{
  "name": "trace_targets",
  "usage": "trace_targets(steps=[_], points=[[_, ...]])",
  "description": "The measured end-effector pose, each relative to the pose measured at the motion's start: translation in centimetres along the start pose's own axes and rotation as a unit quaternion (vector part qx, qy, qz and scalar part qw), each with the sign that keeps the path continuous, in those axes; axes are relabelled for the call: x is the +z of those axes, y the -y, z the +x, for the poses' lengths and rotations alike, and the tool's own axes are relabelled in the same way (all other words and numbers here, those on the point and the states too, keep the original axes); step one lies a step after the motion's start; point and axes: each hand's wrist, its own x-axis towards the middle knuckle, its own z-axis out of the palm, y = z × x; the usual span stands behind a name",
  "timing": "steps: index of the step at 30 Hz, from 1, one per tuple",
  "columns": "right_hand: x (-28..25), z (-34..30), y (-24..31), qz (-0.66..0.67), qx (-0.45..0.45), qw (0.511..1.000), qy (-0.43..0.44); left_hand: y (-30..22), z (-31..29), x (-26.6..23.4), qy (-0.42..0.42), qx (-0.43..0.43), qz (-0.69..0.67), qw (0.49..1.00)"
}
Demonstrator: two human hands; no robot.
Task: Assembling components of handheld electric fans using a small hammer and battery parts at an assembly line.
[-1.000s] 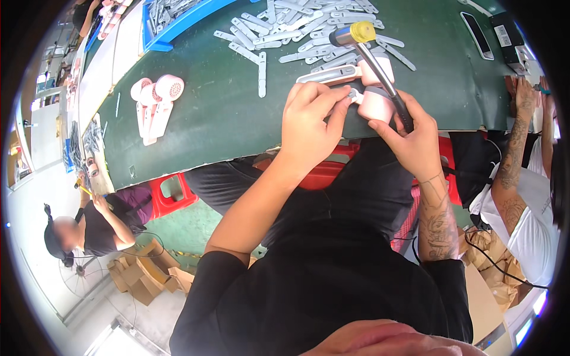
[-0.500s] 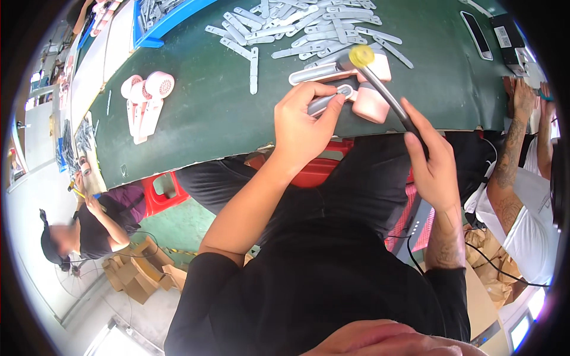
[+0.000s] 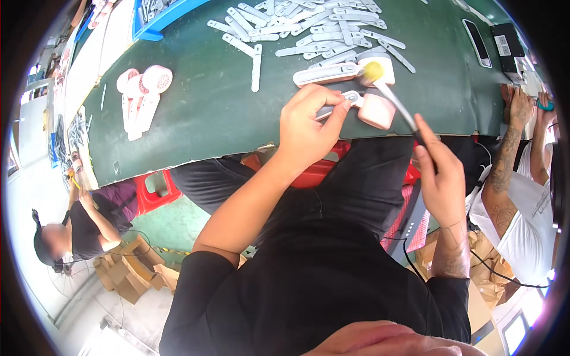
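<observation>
Hands at a green work mat (image 3: 196, 113). The left hand (image 3: 306, 127) has its fingers curled closed around a grey-white plastic strip (image 3: 341, 104), pinning one end of it against a small pink housing (image 3: 377, 111) that lies at the near edge of the mat. The right hand (image 3: 442, 172) is wrapped shut around the dark grip of a small mallet (image 3: 392, 98), whose yellow head (image 3: 373, 70) is poised just above the housing and the strip. A second, longer white piece (image 3: 326, 75) lies just beyond the fingers, and a loose heap of like strips (image 3: 320, 29) is spread further back. Finished pink fan bodies (image 3: 139, 95) rest well apart at the left of the mat, and a blue tray (image 3: 166, 18) sits at the far corner. Another person's tattooed forearm (image 3: 504, 160) works at the right edge. Risks, as a judgement: the left fingertips lie close to the strike point, so an off-line blow could catch them; the housing sits near the mat's edge and might skid off under a glancing hit; a strip held askew could crack or seat crookedly.
</observation>
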Motion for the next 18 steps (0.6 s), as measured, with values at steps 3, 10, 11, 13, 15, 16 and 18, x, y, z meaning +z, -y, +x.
trace_targets(steps=[3, 10, 11, 13, 15, 16, 18], points=[[0.5, -0.7, -0.6, 0.054, -0.021, 0.997, -0.054, -0.3, 0.2, 0.2, -0.002, 0.003, -0.002, 1.0], [-0.6, -0.8, -0.2, 0.048, 0.011, 0.997, -0.056, 0.0, 0.0, -0.4, 0.009, 0.013, 0.011, 1.0], [-1.3, -1.2, 1.2, 0.136, 0.045, 0.985, -0.094, -0.1, 0.0, -0.1, 0.008, 0.011, 0.002, 1.0], [-2.1, -1.3, 2.2, 0.127, 0.032, 0.985, -0.116, -0.2, 0.1, -0.2, 0.025, 0.014, -0.012, 1.0], [-2.3, -1.1, 1.8, 0.059, -0.026, 0.996, -0.066, 0.0, 0.1, -0.5, 0.034, 0.01, -0.011, 0.999], [-1.6, -1.2, 1.2, 0.088, -0.003, 0.996, -0.03, 0.0, 0.1, -0.7, 0.042, 0.004, -0.01, 0.999], [-1.7, -1.0, 1.1, 0.008, 0.02, 0.997, 0.075, 0.0, 0.2, -1.0, 0.055, -0.003, -0.009, 0.998]])
